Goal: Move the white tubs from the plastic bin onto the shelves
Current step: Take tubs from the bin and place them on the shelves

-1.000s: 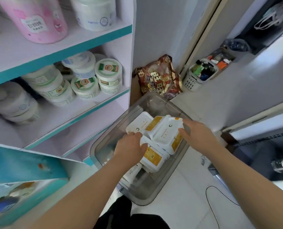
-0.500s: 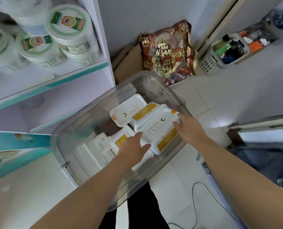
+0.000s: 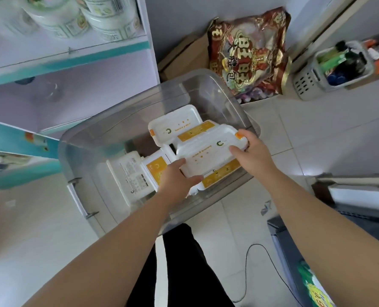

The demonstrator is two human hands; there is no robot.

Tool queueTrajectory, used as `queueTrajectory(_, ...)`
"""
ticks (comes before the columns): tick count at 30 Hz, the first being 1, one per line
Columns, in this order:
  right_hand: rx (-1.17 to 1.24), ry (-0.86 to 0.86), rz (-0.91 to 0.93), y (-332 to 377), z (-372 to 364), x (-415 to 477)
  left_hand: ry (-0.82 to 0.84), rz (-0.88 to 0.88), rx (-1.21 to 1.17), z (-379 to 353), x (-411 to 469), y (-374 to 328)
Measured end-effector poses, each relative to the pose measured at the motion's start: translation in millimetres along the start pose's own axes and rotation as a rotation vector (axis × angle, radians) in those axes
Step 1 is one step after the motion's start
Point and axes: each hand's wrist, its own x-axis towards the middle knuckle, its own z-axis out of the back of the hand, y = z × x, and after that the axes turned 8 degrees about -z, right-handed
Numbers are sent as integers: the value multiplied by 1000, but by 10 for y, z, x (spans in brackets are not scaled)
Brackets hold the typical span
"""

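Note:
A clear plastic bin [image 3: 109, 129] stands on the floor below the shelves [image 3: 78, 60]. Several white tubs with orange labels lie inside it. The top tub [image 3: 208, 151] is gripped at both ends: my left hand [image 3: 176, 180] holds its near left end, my right hand [image 3: 250, 151] curls round its far right end. Another tub [image 3: 173, 122] lies behind it, and one on its side [image 3: 131, 176] sits to the left. Round white tubs [image 3: 104, 16] stand on the upper shelf.
A red and gold snack bag [image 3: 248, 49] leans on the wall behind the bin, beside a flat cardboard box [image 3: 182, 56]. A white slotted basket [image 3: 330, 69] of bottles sits at the right. A black cable [image 3: 248, 271] runs over the tiled floor.
The view has tilted down further toward the bin. Both hands have closed on the ends of the top tub, which now sits slightly raised above the others.

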Motion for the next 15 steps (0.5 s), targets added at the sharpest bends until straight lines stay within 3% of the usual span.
queueTrajectory(6, -3, -46, 166, 345, 246, -468, -152, -126, -30, 319, -546, -255)
queueTrajectory(15, -45, -50, 571, 1549, 260, -1542, -608, -329, -130, 1417, -1604, -497)
